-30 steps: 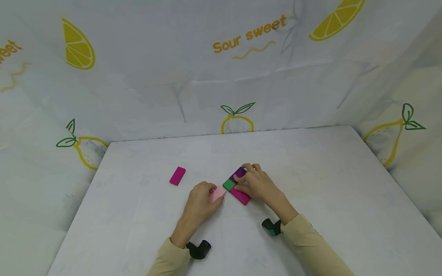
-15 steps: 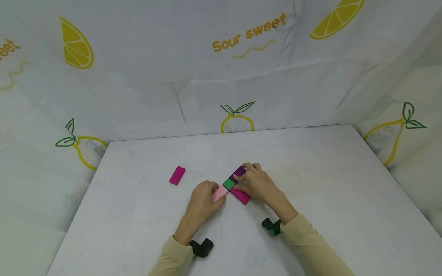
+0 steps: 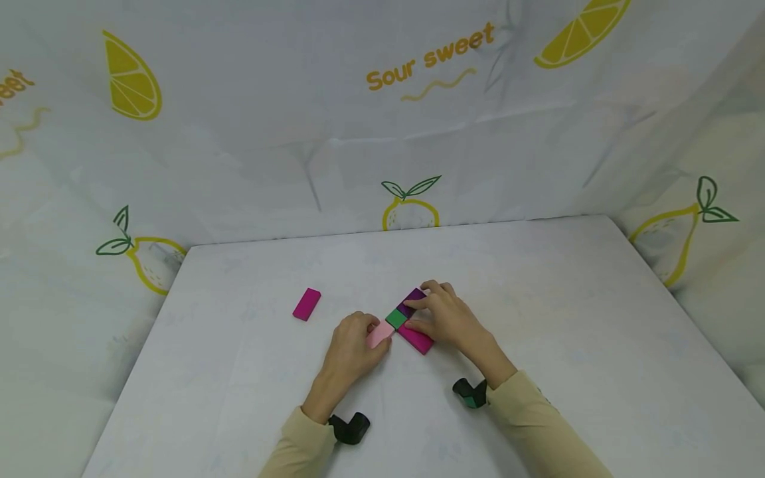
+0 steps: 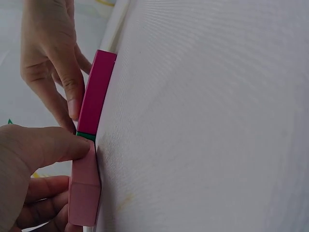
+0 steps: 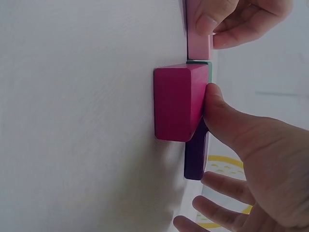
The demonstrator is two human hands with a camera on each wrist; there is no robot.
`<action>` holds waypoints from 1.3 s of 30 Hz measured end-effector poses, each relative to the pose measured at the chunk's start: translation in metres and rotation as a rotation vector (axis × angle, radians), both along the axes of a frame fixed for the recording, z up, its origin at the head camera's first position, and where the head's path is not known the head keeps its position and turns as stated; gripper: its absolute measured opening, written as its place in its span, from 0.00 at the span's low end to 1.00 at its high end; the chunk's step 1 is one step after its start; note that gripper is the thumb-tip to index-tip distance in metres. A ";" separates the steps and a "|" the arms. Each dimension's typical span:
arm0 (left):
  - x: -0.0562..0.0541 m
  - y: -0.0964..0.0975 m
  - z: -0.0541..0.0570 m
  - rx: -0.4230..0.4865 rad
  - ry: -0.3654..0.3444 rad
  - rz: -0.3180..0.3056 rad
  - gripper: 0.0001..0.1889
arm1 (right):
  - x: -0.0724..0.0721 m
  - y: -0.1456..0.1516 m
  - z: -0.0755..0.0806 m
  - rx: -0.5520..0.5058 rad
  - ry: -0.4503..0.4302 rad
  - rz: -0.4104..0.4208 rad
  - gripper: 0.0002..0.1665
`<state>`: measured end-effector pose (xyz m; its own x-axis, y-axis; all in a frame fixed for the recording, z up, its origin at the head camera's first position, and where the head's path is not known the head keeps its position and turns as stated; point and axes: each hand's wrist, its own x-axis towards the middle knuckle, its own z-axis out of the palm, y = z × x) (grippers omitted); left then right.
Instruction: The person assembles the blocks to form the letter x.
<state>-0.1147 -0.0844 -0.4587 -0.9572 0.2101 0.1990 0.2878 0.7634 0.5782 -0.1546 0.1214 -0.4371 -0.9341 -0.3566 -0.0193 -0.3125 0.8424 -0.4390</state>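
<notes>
My left hand [image 3: 349, 348] pinches a light pink block [image 4: 85, 188] between thumb and fingers. In the head view the pink block's end meets a small green block [image 3: 396, 318]. Beyond the green one, in the same line, lies a dark purple block [image 3: 411, 302]. A magenta block [image 3: 416, 338] juts off at an angle from the green block toward the near right. My right hand [image 3: 448, 322] holds the purple block, thumb at the seam with the magenta block and a fingertip at the purple block's end; its other fingers are spread, as the right wrist view shows.
Another magenta block [image 3: 307, 304] lies apart on the white table [image 3: 239, 372], left of the hands. Black wrist-worn devices [image 3: 350, 428] stick out from both sleeves. Behind the table hangs a white curtain [image 3: 257, 133] printed with lemons.
My left hand has moved slightly right with the pink block, closing the gap to the green block. My right hand has stayed nearly still; its fingers shifted a little on the purple block.
</notes>
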 end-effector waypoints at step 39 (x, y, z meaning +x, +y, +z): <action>0.000 0.000 0.000 -0.011 -0.003 -0.008 0.16 | 0.001 -0.001 0.000 0.025 0.034 0.025 0.24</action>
<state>-0.1149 -0.0839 -0.4592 -0.9560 0.2202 0.1937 0.2924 0.7673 0.5708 -0.1532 0.1202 -0.4376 -0.9253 -0.3793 0.0032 -0.3476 0.8446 -0.4071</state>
